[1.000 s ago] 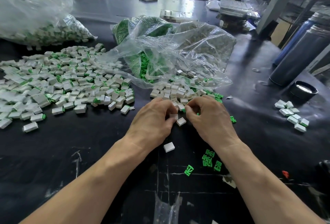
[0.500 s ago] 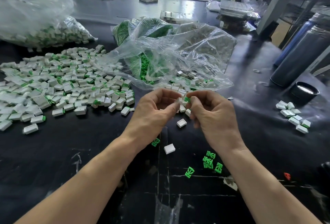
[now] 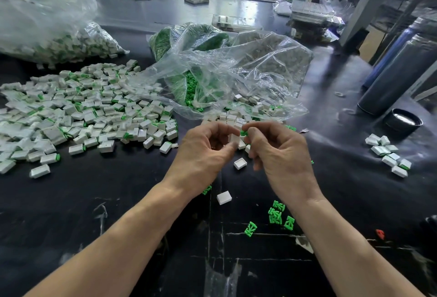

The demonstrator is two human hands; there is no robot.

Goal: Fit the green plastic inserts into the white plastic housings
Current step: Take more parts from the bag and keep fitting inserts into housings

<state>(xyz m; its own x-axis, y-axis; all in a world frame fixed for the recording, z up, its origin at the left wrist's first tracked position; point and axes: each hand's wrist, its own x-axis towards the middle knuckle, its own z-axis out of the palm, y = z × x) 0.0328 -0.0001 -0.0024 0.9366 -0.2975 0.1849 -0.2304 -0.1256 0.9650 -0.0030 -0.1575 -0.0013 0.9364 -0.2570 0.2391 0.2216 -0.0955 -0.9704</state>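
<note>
My left hand [image 3: 203, 152] pinches a white housing [image 3: 234, 138] just above the black table. My right hand [image 3: 276, 152] pinches a green insert [image 3: 244, 133] right at the housing's upper edge. Loose white housings lie below my hands, one [image 3: 240, 163] open side up and another [image 3: 224, 197] nearer me. Several loose green inserts [image 3: 276, 214] lie by my right forearm. A large pile of fitted white-and-green pieces [image 3: 82, 116] spreads across the left.
A clear bag [image 3: 236, 72] with green inserts and white housings lies behind my hands. Another full bag [image 3: 59, 41] sits far left. A small group of fitted pieces [image 3: 387, 154] lies at right, near a black lid [image 3: 403, 120] and dark cylinders [image 3: 399, 74].
Both hands rose from the table with a white housing and a green insert, then brought the two parts together in front of the pile.
</note>
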